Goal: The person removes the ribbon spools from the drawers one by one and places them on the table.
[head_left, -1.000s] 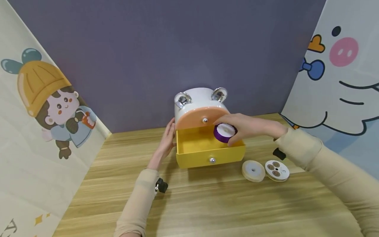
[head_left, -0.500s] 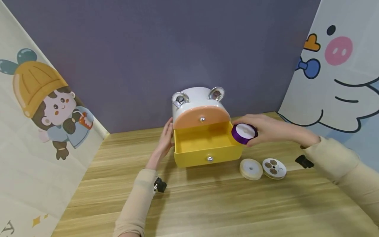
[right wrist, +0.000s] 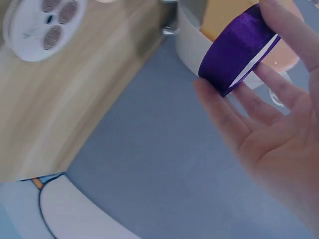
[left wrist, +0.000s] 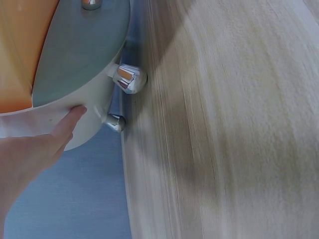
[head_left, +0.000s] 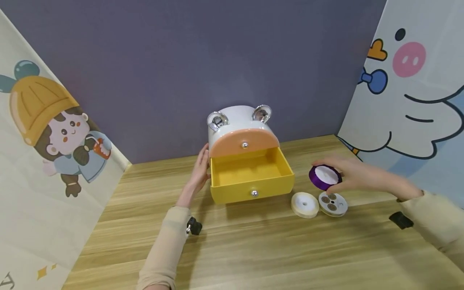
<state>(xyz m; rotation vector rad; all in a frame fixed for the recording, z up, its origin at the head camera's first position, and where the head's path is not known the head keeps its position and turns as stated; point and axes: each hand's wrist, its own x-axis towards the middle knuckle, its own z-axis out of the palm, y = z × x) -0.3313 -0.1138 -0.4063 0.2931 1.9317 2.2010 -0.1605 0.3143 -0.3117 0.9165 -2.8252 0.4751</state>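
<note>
A spool of purple ribbon (head_left: 320, 179) is pinched between the thumb and fingers of my right hand (head_left: 357, 174), held above the table to the right of the small drawer cabinet (head_left: 235, 121). The right wrist view shows the purple ribbon spool (right wrist: 234, 50) gripped at its rim. My left hand (head_left: 199, 171) rests against the cabinet's left side; the left wrist view has its fingers (left wrist: 70, 122) touching the white wall. The cabinet's yellow lower drawer (head_left: 253, 191) is pulled out with nothing inside, and the orange upper drawer (head_left: 232, 146) is closed.
Two more ribbon spools lie on the table (head_left: 232, 249) right of the drawer: a cream spool (head_left: 305, 204) and a white-faced spool (head_left: 334, 204), the latter just below the right hand. A grey wall (head_left: 174, 80) stands behind the cabinet, with printed panels at both sides.
My right hand has carried the purple ribbon spool out from over the yellow drawer, rightward and down toward the other spools. The left hand stays at the cabinet's side.
</note>
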